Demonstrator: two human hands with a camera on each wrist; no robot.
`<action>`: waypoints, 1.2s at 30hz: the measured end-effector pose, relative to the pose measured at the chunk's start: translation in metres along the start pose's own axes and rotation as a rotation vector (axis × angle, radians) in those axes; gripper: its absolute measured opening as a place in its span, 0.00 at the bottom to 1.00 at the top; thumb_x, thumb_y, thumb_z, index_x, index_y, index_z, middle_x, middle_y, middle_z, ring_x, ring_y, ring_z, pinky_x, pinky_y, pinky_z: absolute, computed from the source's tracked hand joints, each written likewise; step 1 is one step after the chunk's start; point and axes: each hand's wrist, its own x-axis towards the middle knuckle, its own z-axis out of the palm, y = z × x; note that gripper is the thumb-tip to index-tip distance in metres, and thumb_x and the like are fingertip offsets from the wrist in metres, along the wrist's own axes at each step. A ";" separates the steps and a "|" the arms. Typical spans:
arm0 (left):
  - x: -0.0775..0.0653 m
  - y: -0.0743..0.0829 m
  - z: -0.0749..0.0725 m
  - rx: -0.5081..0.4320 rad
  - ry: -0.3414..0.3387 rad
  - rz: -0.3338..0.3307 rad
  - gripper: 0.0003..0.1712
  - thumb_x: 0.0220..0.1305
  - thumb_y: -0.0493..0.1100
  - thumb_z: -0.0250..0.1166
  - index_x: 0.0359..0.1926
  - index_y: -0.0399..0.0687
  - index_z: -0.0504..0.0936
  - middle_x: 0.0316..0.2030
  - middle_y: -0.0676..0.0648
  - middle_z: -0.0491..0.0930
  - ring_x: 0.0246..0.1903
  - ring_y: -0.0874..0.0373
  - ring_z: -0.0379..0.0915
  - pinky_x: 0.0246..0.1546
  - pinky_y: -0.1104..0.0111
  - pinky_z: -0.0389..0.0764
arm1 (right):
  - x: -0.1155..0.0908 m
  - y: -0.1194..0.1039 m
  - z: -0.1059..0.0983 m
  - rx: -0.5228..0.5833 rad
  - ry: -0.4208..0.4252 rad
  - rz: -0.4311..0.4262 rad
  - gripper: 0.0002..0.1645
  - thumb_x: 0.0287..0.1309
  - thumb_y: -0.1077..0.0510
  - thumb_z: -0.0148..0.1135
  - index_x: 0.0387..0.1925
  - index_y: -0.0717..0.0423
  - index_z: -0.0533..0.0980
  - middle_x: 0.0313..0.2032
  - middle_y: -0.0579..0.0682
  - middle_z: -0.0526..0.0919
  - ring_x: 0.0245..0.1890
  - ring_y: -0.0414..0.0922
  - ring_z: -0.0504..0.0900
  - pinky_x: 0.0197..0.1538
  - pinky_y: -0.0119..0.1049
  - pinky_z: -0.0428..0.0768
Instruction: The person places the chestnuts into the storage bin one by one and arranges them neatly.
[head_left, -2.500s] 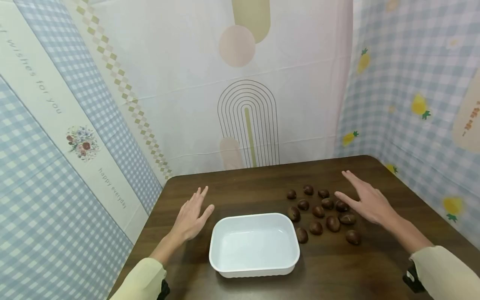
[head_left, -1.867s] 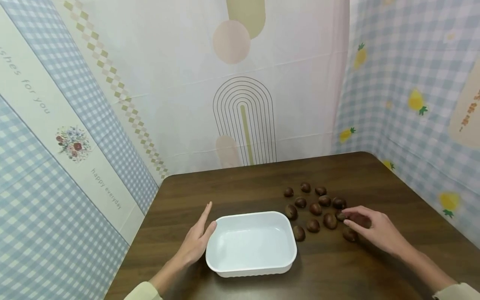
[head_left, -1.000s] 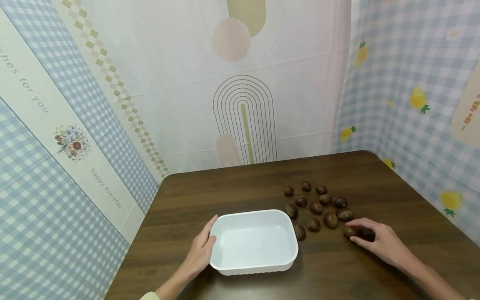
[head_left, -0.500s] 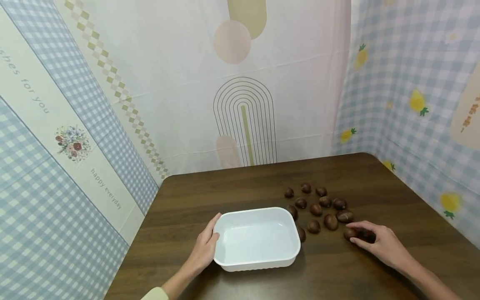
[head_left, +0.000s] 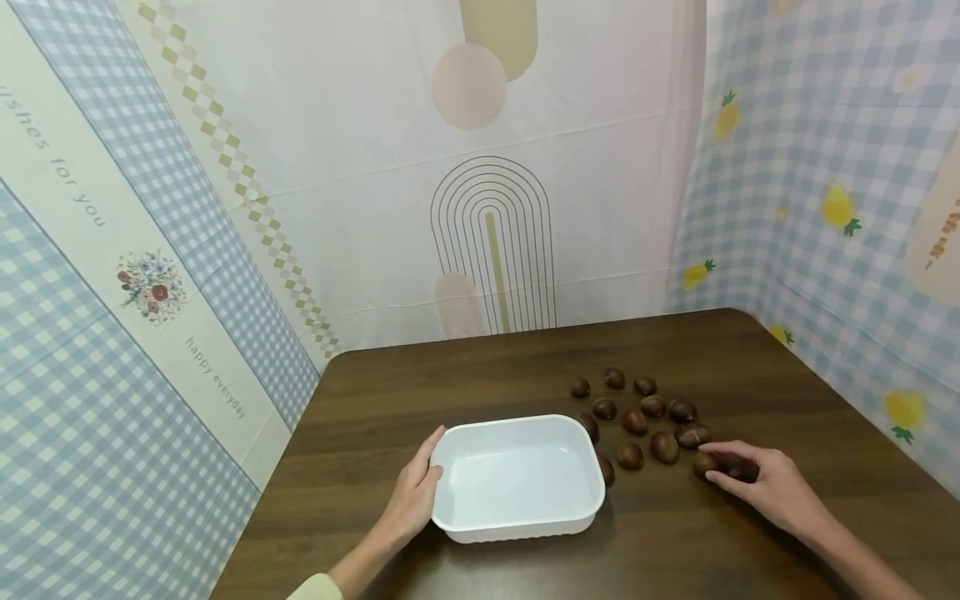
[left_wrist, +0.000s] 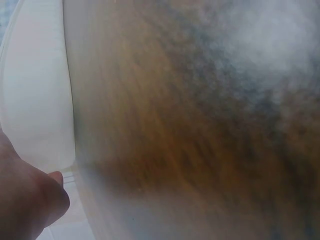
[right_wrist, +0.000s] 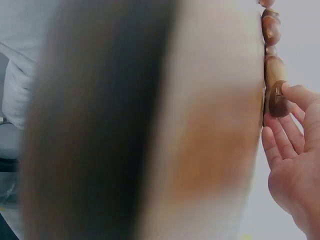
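Note:
A white rectangular baking dish point(head_left: 517, 483) stands on the table with nothing in it. My left hand point(head_left: 411, 496) grips its left side, thumb at the rim; in the left wrist view the dish's outer wall point(left_wrist: 37, 85) shows beyond that hand. To the dish's right lie several brown chestnuts point(head_left: 663, 447), some with pale score marks. My right hand point(head_left: 776, 483) pinches the nearest chestnut on the right point(head_left: 703, 464) between thumb and fingers. In the right wrist view the thumb lies on this chestnut point(right_wrist: 278, 102), and the other fingers reach beneath and behind it.
The dark wooden table point(head_left: 420, 375) has rounded far corners. Behind it hangs a pale cloth point(head_left: 360, 208) with printed shapes, and checked cloths point(head_left: 847, 275) flank both sides. Two chestnuts point(head_left: 606, 471) sit right at the dish's right edge, partly hidden by it.
From raised and spread, both hands have come down. My left hand has taken hold of the dish, which has slid slightly right; my right hand has closed on the near chestnut.

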 end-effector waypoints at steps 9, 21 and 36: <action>-0.001 -0.001 -0.001 0.008 0.014 0.024 0.35 0.74 0.27 0.48 0.80 0.39 0.64 0.76 0.37 0.68 0.73 0.40 0.66 0.70 0.43 0.66 | 0.020 -0.009 -0.006 0.039 0.070 -0.044 0.21 0.62 0.64 0.76 0.56 0.59 0.85 0.43 0.54 0.90 0.37 0.33 0.86 0.39 0.23 0.82; -0.002 0.001 -0.001 -0.006 0.027 0.026 0.35 0.74 0.28 0.49 0.80 0.40 0.64 0.76 0.38 0.68 0.73 0.43 0.67 0.71 0.43 0.66 | 0.066 -0.042 0.013 0.162 0.108 -0.002 0.23 0.67 0.61 0.72 0.62 0.61 0.83 0.51 0.61 0.89 0.42 0.30 0.84 0.41 0.24 0.82; -0.002 0.002 0.000 0.008 0.020 0.017 0.35 0.74 0.27 0.48 0.80 0.39 0.64 0.76 0.37 0.68 0.72 0.42 0.67 0.70 0.43 0.66 | 0.111 -0.119 0.091 0.361 0.013 -0.011 0.24 0.67 0.58 0.74 0.61 0.60 0.83 0.50 0.57 0.90 0.47 0.50 0.89 0.46 0.29 0.84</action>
